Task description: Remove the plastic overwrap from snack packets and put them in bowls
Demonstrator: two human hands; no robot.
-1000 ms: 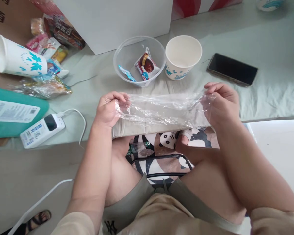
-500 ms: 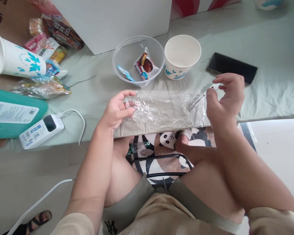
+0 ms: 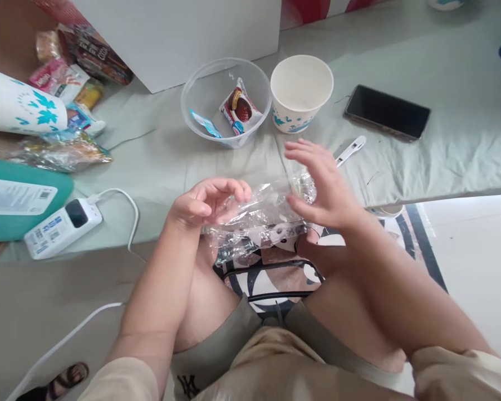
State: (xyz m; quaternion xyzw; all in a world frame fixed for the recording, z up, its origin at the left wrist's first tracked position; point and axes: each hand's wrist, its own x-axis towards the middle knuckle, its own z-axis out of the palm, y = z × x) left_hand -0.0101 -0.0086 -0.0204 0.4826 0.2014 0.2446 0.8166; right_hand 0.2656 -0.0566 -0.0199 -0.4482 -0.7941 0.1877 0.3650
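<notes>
A crinkled clear plastic bag (image 3: pixel 254 211) stretches between my hands, over the table edge and partly above my lap. My left hand (image 3: pixel 206 200) has its fingers curled round the bag's left end; the exact grip is partly hidden. At the bag's right end, my right hand (image 3: pixel 323 184) is spread, thumb and fingers apart, with the plastic just at the fingertips. Beyond that hand a white utility knife (image 3: pixel 351 150) lies on the cloth, its lower end hidden behind my fingers.
Behind the bag stand a clear plastic bowl (image 3: pixel 187 120) with snack packets and a paper cup (image 3: pixel 298 114). A phone (image 3: pixel 387 113) lies to the right. At left are a power strip (image 3: pixel 62 227), a green container (image 3: pixel 20 189), wrapped snacks (image 3: pixel 62 150) and a tipped paper cup (image 3: pixel 23 106).
My right hand has let go of the utility knife, now on the table, and moved left to the bag. The bag has bunched up and come nearer to me.
</notes>
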